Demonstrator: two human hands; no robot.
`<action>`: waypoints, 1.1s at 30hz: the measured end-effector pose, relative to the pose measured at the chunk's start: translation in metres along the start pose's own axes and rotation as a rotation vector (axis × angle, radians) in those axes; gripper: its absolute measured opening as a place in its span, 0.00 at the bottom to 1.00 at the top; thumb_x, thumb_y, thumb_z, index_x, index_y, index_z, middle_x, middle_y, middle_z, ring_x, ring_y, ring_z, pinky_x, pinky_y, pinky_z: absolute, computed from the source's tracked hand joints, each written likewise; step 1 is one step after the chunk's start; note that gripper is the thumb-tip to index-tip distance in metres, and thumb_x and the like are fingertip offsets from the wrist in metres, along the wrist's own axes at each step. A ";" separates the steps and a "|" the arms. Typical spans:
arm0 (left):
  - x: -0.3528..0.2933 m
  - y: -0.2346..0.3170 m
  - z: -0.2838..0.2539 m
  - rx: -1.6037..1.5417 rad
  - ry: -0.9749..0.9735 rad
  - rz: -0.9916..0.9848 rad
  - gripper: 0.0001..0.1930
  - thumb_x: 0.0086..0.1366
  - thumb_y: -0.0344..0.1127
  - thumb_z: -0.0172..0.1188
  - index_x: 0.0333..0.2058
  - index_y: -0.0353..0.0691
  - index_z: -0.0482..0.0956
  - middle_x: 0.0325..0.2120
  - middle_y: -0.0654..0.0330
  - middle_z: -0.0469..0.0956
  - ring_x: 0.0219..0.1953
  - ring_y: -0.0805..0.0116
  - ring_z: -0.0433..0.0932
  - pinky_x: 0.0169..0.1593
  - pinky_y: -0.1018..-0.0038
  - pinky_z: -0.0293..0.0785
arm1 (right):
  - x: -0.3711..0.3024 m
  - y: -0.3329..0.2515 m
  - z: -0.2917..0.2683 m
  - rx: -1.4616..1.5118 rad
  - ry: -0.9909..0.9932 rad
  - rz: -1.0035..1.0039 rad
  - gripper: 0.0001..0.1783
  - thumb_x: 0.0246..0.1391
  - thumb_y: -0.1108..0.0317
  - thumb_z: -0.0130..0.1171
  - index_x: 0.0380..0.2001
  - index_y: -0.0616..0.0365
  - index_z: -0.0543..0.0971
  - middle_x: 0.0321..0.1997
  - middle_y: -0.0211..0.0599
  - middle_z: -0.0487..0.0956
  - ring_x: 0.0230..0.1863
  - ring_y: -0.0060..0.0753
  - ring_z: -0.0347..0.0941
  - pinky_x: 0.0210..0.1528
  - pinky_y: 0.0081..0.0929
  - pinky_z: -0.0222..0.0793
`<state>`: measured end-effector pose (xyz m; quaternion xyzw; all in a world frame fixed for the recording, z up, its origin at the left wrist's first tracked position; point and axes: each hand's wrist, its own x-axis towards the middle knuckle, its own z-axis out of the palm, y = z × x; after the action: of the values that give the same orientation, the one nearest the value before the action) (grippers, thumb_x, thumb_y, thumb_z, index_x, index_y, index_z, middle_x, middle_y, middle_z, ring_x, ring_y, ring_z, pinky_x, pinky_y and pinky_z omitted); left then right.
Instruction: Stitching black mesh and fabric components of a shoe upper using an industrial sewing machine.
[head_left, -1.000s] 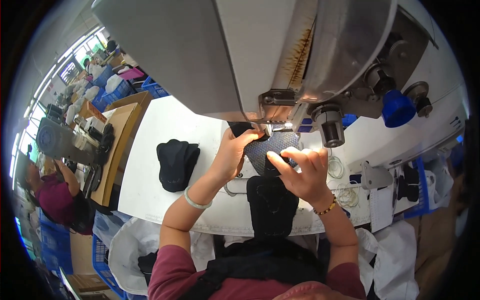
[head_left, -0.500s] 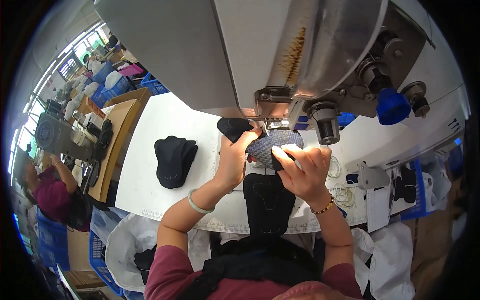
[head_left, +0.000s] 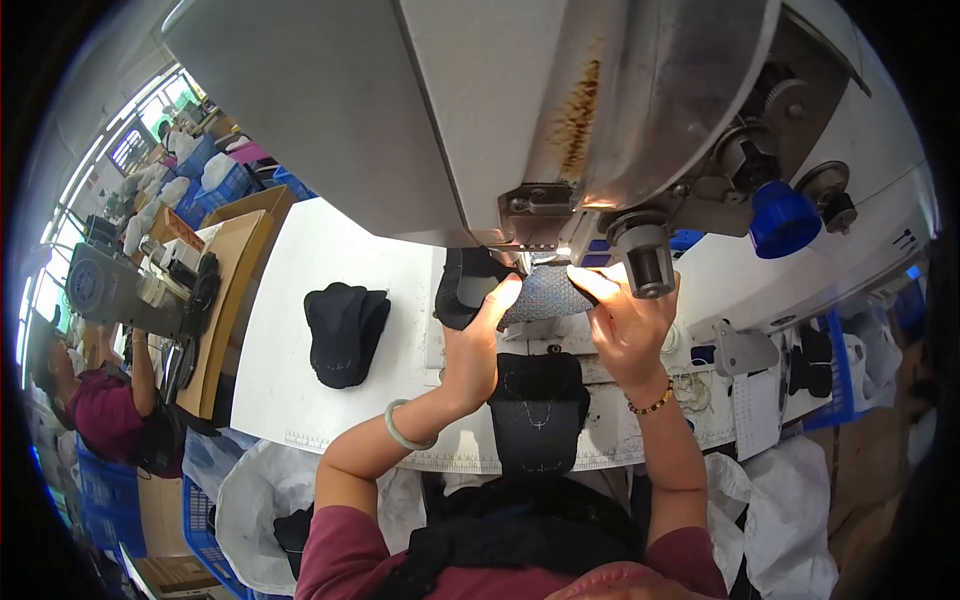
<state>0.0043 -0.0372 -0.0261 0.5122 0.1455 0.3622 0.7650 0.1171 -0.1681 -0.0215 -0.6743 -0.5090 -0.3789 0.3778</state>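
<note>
Under the needle of a sewing machine (head_left: 535, 235) lies a black fabric piece with a speckled grey-blue side (head_left: 548, 292). Its black end curves round at the left. My left hand (head_left: 478, 345) grips that end, thumb on top, the other fingers mostly hidden beneath. At the piece's right edge, my right hand (head_left: 635, 325) pinches it between thumb and fingers. Both hands are close beside the lit needle area. Just in front of them, a black stitched fabric piece (head_left: 540, 410) lies over the table's near edge.
A small stack of black pieces (head_left: 345, 335) rests on the white table (head_left: 270, 390) at left. Loose pale thread (head_left: 690, 390) lies at right. White bags (head_left: 785, 510) hang below. Another person (head_left: 110, 400) works at the far left, past a cardboard box (head_left: 240, 300).
My right hand has moved from the piece's near side to its right edge. The black left end has been opened into a curve. The head view has shifted slightly.
</note>
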 end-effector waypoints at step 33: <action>0.009 0.022 -0.008 -0.013 -0.123 0.023 0.08 0.60 0.28 0.56 0.38 0.34 0.77 0.33 0.62 0.78 0.35 0.76 0.75 0.40 0.79 0.71 | -0.014 -0.017 0.019 0.089 0.046 -0.180 0.21 0.38 0.74 0.61 0.41 0.50 0.77 0.44 0.24 0.76 0.39 0.26 0.69 0.49 0.31 0.64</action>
<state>-0.0030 -0.0211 -0.0087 0.5301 0.0900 0.3399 0.7716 0.0999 -0.1532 -0.0397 -0.5994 -0.5750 -0.4037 0.3836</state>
